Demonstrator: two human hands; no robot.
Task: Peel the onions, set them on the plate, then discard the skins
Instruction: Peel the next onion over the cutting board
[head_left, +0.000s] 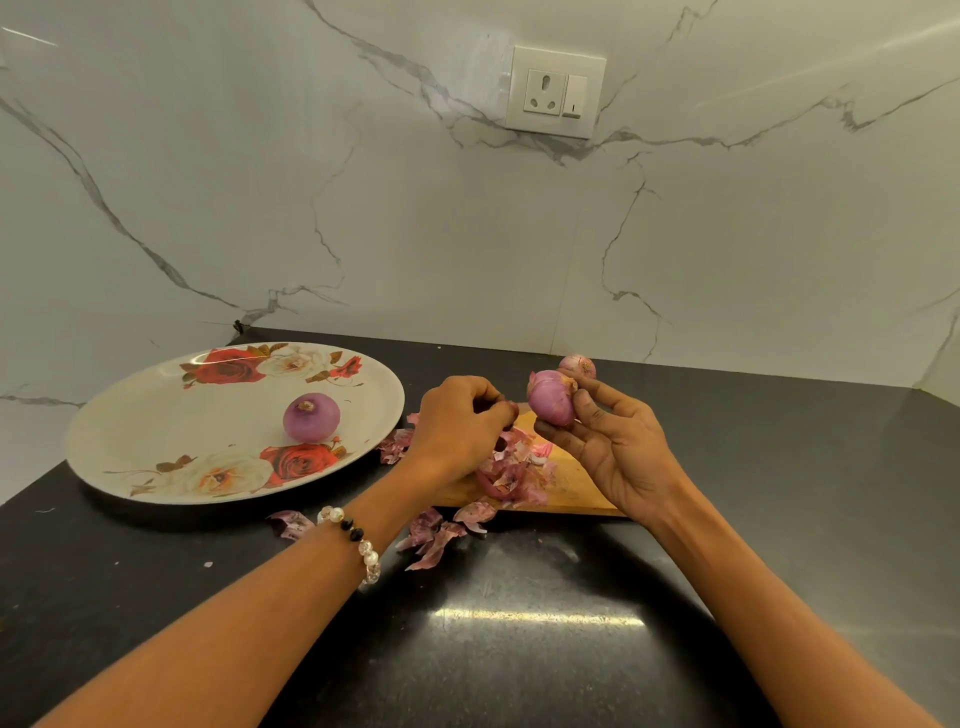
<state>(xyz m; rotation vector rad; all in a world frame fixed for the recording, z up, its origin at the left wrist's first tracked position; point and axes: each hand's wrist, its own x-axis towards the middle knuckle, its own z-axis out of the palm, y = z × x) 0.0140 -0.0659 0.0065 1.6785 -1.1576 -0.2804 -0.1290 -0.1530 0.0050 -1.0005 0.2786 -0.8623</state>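
Over dark counter (519, 649), right hand (618, 452) pinches onion (551, 405); left hand (457, 426) grip pinches skin (511, 410).

Kitchen corner seen from above: a white marble-look wall (363, 208) with grey veining fills the field from 9 to 3 o'clock, folding into side panels at the far left and far right. A white socket-and-switch plate (556, 91) is mounted at about 1 o'clock, its glossy surround catching light. Below, from 4 to 8 o'clock, a dark speckled stone countertop (519, 649) carries a bright streak of reflected light near 6 o'clock.
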